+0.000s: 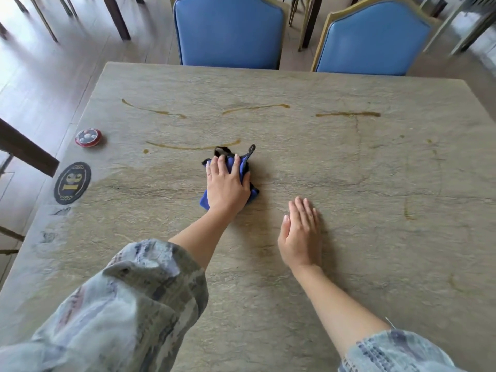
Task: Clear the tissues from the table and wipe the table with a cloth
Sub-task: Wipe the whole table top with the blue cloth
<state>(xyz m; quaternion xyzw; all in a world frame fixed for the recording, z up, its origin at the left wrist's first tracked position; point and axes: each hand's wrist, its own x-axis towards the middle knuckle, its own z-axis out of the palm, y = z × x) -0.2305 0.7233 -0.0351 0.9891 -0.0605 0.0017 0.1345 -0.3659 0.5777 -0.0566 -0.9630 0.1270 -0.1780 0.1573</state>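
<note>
My left hand (226, 183) presses flat on a folded blue cloth (245, 163) near the middle of the stone-patterned table (375, 210). The cloth's dark loop and strap stick out beyond my fingertips. My right hand (300, 232) lies flat on the bare tabletop to the right of the cloth and nearer to me, fingers together, holding nothing. Several yellowish-brown streaks (193, 146) mark the table just beyond the cloth and further back. No tissues are in view.
A round red call button (88, 137) and an oval black table-number plate (72, 183) sit near the table's left edge. Two blue padded chairs (228, 30) (373, 41) stand at the far side. Another table's dark edge (24, 149) juts in at left.
</note>
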